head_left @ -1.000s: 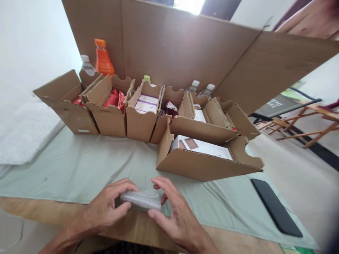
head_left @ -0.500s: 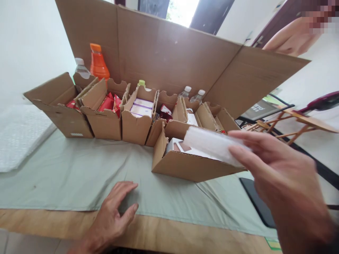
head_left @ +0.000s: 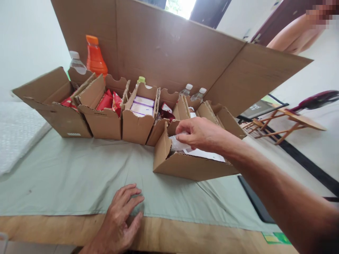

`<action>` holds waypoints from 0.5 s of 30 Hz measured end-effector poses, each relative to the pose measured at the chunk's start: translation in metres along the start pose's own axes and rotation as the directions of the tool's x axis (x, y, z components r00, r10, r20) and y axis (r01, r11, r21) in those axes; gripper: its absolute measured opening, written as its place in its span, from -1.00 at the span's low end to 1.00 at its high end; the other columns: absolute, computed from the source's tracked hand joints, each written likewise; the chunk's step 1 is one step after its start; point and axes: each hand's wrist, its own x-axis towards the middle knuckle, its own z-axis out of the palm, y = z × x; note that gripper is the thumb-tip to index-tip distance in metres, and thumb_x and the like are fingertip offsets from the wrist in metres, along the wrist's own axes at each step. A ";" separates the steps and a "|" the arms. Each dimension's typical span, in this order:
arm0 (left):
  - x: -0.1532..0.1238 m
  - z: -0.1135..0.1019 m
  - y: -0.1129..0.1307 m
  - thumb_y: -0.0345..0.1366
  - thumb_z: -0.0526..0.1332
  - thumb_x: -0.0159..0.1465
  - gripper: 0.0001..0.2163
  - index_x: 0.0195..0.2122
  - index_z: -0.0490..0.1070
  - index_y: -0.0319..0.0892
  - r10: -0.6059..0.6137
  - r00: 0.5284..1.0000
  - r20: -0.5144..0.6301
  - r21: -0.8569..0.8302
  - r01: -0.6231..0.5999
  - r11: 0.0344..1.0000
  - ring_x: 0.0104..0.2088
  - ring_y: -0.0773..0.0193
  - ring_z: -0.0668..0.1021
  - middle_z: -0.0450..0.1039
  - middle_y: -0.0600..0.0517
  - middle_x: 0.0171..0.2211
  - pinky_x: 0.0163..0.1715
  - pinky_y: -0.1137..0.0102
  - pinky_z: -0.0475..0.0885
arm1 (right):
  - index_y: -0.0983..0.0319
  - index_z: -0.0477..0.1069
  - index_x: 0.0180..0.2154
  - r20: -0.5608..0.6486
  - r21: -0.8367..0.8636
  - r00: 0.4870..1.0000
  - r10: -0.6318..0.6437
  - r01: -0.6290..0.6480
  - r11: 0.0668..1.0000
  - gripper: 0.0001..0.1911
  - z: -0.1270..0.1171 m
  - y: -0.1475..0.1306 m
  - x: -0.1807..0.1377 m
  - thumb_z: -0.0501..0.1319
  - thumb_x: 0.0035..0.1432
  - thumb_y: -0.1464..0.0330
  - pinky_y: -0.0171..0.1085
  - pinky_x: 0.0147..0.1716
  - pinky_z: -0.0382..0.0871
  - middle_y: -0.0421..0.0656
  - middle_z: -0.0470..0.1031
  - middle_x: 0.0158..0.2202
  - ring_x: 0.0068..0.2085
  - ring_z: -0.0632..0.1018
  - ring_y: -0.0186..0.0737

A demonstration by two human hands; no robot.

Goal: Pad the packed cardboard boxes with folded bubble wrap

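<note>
My right hand (head_left: 194, 133) reaches over the front cardboard box (head_left: 190, 169) from the right. Its fingers are closed on a piece of bubble wrap (head_left: 178, 144), clear and whitish, at the left end of that box's opening. Below it a flat white carton (head_left: 205, 154) lies inside the box, partly hidden by my hand and forearm. My left hand (head_left: 123, 211) rests at the front edge of the table on the green cloth (head_left: 79, 176), fingers spread and holding nothing.
Behind stands a row of open cardboard boxes (head_left: 106, 121) with red packets (head_left: 106, 100) and purple-white packs (head_left: 143, 106). An orange bottle (head_left: 96, 58) and clear bottles stand before a tall cardboard panel (head_left: 159, 49). A bubble wrap sheet (head_left: 18, 137) lies left; a dark tablet (head_left: 255, 199) lies right.
My right hand has moved left and away from me, bringing the bubble wrap from the box's right end down to its left end. My left hand has shifted slightly right.
</note>
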 end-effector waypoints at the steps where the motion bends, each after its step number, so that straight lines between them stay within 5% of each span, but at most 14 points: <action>1: 0.000 0.000 0.000 -0.51 0.19 0.28 -0.69 0.02 0.48 -0.11 -0.002 1.000 0.003 -0.003 0.002 1.000 0.13 0.02 0.56 0.58 -0.15 -0.02 0.06 0.11 0.59 | 0.23 0.57 -0.32 0.031 -0.014 0.999 -0.029 0.029 0.999 -0.83 0.000 -0.002 0.003 0.19 0.16 0.44 -0.32 -0.49 0.15 -0.20 0.53 -0.53 -0.49 0.48 -0.28; 5: 0.001 0.000 0.000 -0.51 0.20 0.26 -0.68 0.01 0.49 -0.10 -0.033 0.999 0.022 -0.021 0.034 0.999 0.12 0.00 0.57 0.58 -0.14 -0.01 0.05 0.09 0.59 | 0.22 0.59 -0.35 0.085 -0.037 0.977 -0.195 0.198 0.979 -0.76 0.002 -0.001 0.010 0.15 0.26 0.38 -0.30 -0.43 0.16 -0.16 0.59 -0.41 -0.39 0.50 -0.27; 9: 0.000 0.000 0.000 -0.50 0.21 0.28 -0.69 0.01 0.49 -0.08 -0.067 0.997 0.034 -0.046 0.068 0.997 0.14 0.00 0.56 0.58 -0.13 0.00 0.07 0.10 0.58 | 0.22 0.62 -0.14 0.091 0.054 0.956 -0.279 0.275 0.960 -0.70 0.000 0.015 0.007 0.15 0.29 0.25 -0.32 -0.38 0.24 -0.16 0.64 -0.28 -0.33 0.54 -0.23; 15: -0.001 0.001 -0.001 -0.48 0.22 0.29 -0.70 0.02 0.49 -0.06 -0.070 0.997 0.045 -0.045 0.072 0.996 0.14 0.01 0.56 0.58 -0.11 0.00 0.09 0.11 0.57 | 0.18 0.62 -0.31 0.091 -0.049 0.945 -0.313 0.318 0.947 -0.71 0.008 0.017 0.004 0.11 0.29 0.34 -0.28 -0.43 0.14 -0.18 0.57 -0.45 -0.44 0.46 -0.25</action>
